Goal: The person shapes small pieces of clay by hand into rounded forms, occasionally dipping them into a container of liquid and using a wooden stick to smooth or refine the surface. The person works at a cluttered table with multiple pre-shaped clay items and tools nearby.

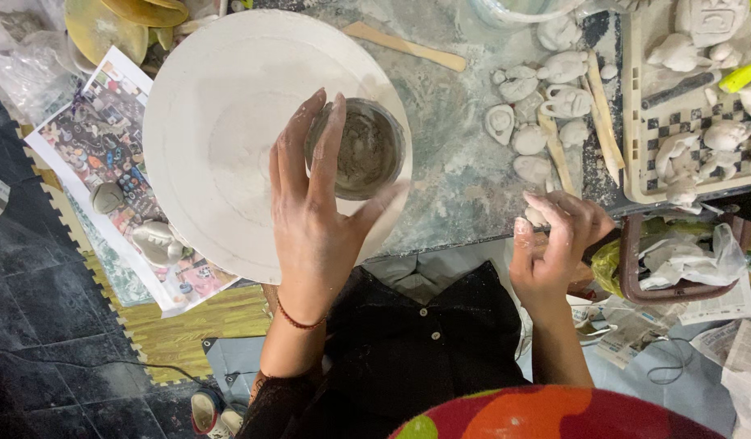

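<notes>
Clay-smeared bench under me, dark floor tiles left. Progress call: small grey clay cup is roughly formed, walls up, inside still rough, sitting right of centre on one round white wheel disc. Left hand: fingers spread, cupping the cup's near wall, thumb out on the disc. Right hand: fingertips pressed together, pinching one small lump of clay off the bench edge, so shaping looks unfinished. Counts: one cup, one disc, about nine pale clay pieces loose on the bench, more in one checkered tray, uncountable. Four wooden sticks visible, I think.
</notes>
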